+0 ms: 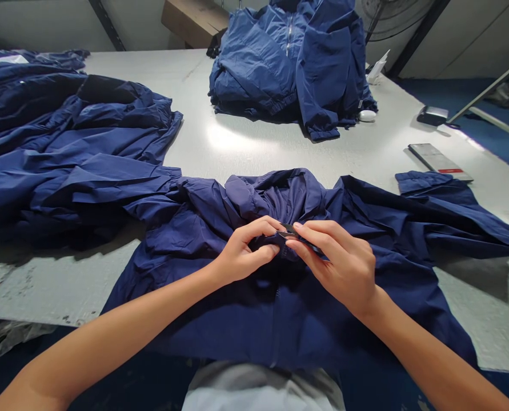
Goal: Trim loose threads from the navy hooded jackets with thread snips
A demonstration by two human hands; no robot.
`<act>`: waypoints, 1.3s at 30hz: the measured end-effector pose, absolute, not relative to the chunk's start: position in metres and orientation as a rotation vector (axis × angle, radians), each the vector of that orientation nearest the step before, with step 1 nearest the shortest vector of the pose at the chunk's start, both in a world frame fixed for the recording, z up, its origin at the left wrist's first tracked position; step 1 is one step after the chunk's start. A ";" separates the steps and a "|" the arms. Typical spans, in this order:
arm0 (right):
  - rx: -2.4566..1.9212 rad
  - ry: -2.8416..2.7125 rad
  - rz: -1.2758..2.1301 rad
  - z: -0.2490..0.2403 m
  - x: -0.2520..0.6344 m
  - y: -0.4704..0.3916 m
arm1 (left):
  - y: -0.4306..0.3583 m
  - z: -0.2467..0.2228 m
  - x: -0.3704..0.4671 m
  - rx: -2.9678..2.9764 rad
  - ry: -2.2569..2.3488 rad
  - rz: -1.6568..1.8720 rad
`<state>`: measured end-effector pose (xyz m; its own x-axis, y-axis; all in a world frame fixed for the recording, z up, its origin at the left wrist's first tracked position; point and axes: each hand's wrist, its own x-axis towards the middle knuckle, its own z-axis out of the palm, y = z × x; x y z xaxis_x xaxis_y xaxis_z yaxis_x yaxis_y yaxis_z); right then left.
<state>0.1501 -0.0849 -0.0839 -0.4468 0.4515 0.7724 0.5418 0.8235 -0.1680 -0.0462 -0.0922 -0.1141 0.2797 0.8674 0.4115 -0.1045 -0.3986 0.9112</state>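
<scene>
- A small white tag (360, 104) shows at the lower edge of the folded blue jackets (258, 63) at the far side of the table (245, 142); its writing is too small to read.
- A flat grey box (436, 158) on the right has a red band near one end; any lettering on it cannot be made out.
- The navy jacket (232, 319) lies on the near part of the table, in front of the person, its collar (275, 191) on the far side and its body running toward the person.
- Its long axis follows the front seam (275, 319), nearly straight away from the person; one sleeve reaches right, with its cuff (423, 181) folded back near the grey box.
- The left hand (243, 254) pinches the jacket's cloth between thumb and fingers, just below the collar.
- The right hand (344, 262) grips a small dark tool (289, 229), its tip pointing left toward the other hand's fingers, its long axis roughly crosswise and sloping down to the right.
- More navy clothes (65, 154) are heaped on the left.
</scene>
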 end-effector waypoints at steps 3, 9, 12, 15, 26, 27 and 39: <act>-0.736 -2.097 -0.148 -0.085 0.148 -0.086 | -0.092 -0.114 -0.046 1.604 0.719 1.287; -0.817 -1.982 -0.163 -0.081 0.149 -0.086 | -0.093 -0.111 -0.044 1.644 0.702 1.279; -0.867 -1.888 -0.078 -0.077 0.152 -0.084 | -0.094 -0.108 -0.044 1.683 0.738 1.261; -0.818 -1.917 0.109 -0.073 0.154 -0.082 | -0.094 -0.107 -0.043 1.706 0.783 1.304; -0.821 -2.142 0.433 -0.075 0.150 -0.082 | -0.094 -0.108 -0.044 1.756 0.863 1.353; -0.798 -2.153 0.418 -0.076 0.149 -0.082 | -0.094 -0.108 -0.044 1.744 0.860 1.349; -0.770 -2.132 0.381 -0.083 0.143 -0.085 | -0.094 -0.108 -0.044 1.735 0.788 1.377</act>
